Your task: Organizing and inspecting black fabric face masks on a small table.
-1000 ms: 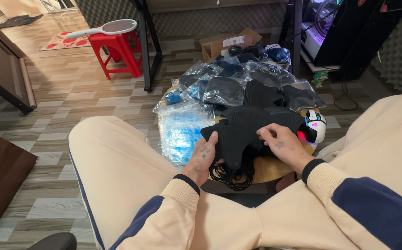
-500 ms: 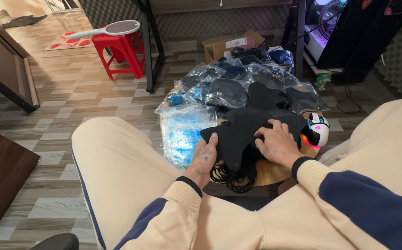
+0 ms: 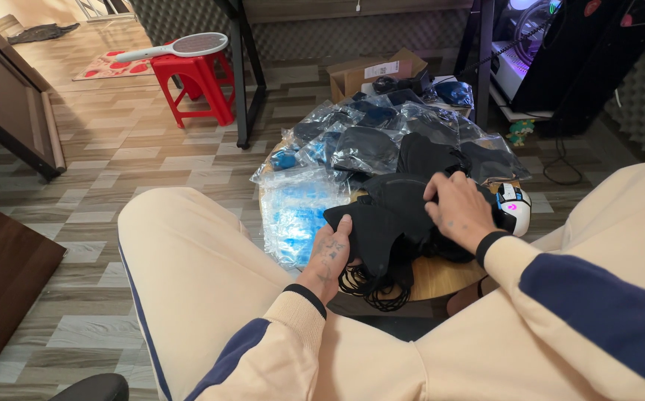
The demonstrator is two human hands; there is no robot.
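A stack of black face masks (image 3: 386, 223) with dangling ear loops lies on a small round wooden table (image 3: 441, 276) between my knees. My left hand (image 3: 331, 254) grips the stack's near left edge, thumb on top. My right hand (image 3: 460, 209) rests on the stack's right side, fingers curled into the top masks. Behind the stack lie several clear plastic bags of black masks (image 3: 382, 137), and a bag of blue masks (image 3: 296, 212) sits at the left of the table.
A white and black computer mouse (image 3: 514, 208) sits right of my right hand. A cardboard box (image 3: 374, 73) stands behind the bags. A red plastic stool (image 3: 192, 85) carries an electric racket swatter (image 3: 181, 47). Desk legs (image 3: 239, 74) and a computer tower (image 3: 527, 44) stand beyond.
My right hand slid left and farther onto the top of the mask stack. My left hand stayed on the stack's near edge.
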